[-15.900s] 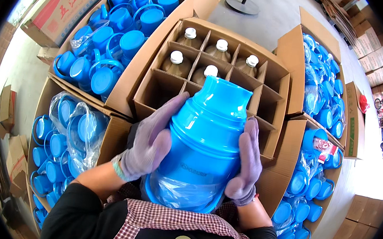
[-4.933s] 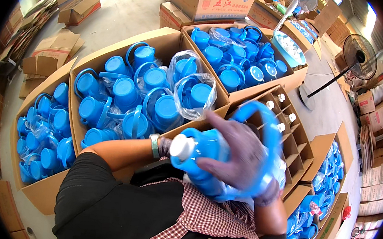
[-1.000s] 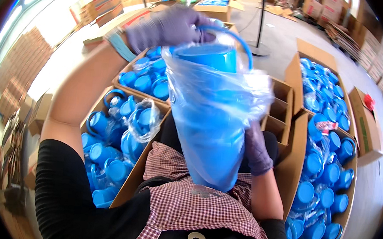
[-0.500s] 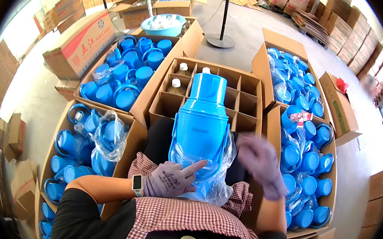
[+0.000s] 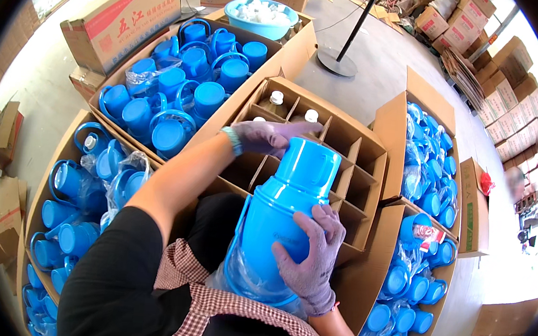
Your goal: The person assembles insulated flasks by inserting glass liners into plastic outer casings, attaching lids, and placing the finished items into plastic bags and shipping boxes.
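A large blue thermos flask (image 5: 270,226) with a cup-shaped lid and a carrying handle leans on my lap, clear plastic film about its lower part. Wrapped round its right side is my right hand (image 5: 313,258), in a grey-purple glove, thumb and fingers curved against the body. My left hand (image 5: 265,137), gloved alike, reaches past the lid over a divided carton (image 5: 368,202). Its fingers are stretched out, close to a white-capped bottle (image 5: 312,117), and no grasp on it shows. Another white-capped bottle (image 5: 275,99) stands in a compartment behind.
Open cartons of blue flasks flank me: left rear (image 5: 172,105), left front (image 5: 73,215), right rear (image 5: 432,163) and right front (image 5: 405,289). Beyond stand a light-blue basin (image 5: 260,26) of white pieces, a closed carton (image 5: 122,17) and a black stand base (image 5: 337,63).
My left hand has left the flask's lower part and moved forward over the divided carton. My right hand has come onto the flask's side. The flask now tilts rightward; the view has turned.
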{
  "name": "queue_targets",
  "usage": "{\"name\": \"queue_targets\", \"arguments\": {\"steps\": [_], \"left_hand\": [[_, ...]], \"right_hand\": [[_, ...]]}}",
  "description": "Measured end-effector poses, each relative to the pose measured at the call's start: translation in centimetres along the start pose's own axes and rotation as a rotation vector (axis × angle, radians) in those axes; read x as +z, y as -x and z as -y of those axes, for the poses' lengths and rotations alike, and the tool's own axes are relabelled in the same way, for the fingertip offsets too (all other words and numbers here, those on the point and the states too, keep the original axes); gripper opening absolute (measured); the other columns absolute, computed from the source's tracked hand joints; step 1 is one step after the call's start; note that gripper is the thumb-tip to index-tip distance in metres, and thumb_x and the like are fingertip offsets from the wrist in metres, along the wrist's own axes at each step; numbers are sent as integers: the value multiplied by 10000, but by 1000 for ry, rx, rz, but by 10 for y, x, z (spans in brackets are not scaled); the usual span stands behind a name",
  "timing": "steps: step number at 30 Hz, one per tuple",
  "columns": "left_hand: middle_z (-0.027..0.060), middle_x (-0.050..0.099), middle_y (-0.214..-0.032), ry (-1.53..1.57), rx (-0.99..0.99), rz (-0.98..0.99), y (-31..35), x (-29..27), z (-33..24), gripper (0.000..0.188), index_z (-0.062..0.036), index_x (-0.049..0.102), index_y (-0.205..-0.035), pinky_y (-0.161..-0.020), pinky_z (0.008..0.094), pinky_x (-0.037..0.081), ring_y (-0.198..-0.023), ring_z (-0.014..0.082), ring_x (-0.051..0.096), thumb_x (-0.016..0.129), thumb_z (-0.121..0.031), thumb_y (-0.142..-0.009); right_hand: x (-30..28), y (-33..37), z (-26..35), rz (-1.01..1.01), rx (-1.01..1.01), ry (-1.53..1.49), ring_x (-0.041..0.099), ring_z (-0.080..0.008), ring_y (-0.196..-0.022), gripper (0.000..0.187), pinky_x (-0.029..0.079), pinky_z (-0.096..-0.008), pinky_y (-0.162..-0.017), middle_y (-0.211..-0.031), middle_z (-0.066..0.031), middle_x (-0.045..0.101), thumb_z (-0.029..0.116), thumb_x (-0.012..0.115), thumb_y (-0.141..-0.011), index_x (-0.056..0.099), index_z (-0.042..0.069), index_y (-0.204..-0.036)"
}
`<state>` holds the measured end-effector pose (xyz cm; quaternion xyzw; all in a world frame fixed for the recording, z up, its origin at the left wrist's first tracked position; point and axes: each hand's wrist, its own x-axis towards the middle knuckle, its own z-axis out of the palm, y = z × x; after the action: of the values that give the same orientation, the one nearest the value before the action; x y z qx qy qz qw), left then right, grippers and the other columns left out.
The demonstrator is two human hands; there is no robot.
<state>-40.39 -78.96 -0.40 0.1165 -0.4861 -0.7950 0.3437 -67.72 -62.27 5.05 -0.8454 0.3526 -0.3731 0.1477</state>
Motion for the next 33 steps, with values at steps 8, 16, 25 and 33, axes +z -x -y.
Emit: {"name": "queue_targets", "arguments": {"steps": [8, 16, 25, 33], "left_hand": [[198, 584, -1420, -351, 4, 50, -56, -7, 4, 1132, -12, 325, -1599, -1123, 412, 420, -1293, 278, 568, 841, -568, -759], [244, 746, -1059, -1409, -141, -1081, -16, 64, -110, 930, 6, 721, -1157, -905, 446, 575, -1016, 365, 739, 628, -836, -775], [235, 669, -1185, -2007, -81, -2626, 431, 22, -58, 883, -63, 619, -1325, -1003, 533, 488, -1196, 415, 603, 830, -663, -714], [292, 442, -1469, -971, -462, -2721, 560, -70, 31, 914, -107, 529, -1444, -1127, 522, 431, -1285, 492, 532, 810, -653, -768]], "right_hand": [[1, 6, -20, -25, 51, -60, 448, -451, -1293, 581, 371, -600, -1115, -1316, -187, 476, 207, 857, -699, 633, 49, -1211], [4, 11, -18, 92, 52, 105, 399, -422, -1380, 610, 307, -598, -1162, -1431, -171, 461, 290, 780, -804, 569, 37, -1317], [1, 12, -19, 99, 58, 111, 384, -419, -1405, 581, 301, -593, -1169, -1443, -167, 461, 281, 739, -841, 551, 50, -1341], [-1, 12, -9, 128, 117, 148, 369, -418, -1420, 582, 286, -596, -1182, -1472, -161, 452, 299, 725, -877, 524, 57, -1367]]}}
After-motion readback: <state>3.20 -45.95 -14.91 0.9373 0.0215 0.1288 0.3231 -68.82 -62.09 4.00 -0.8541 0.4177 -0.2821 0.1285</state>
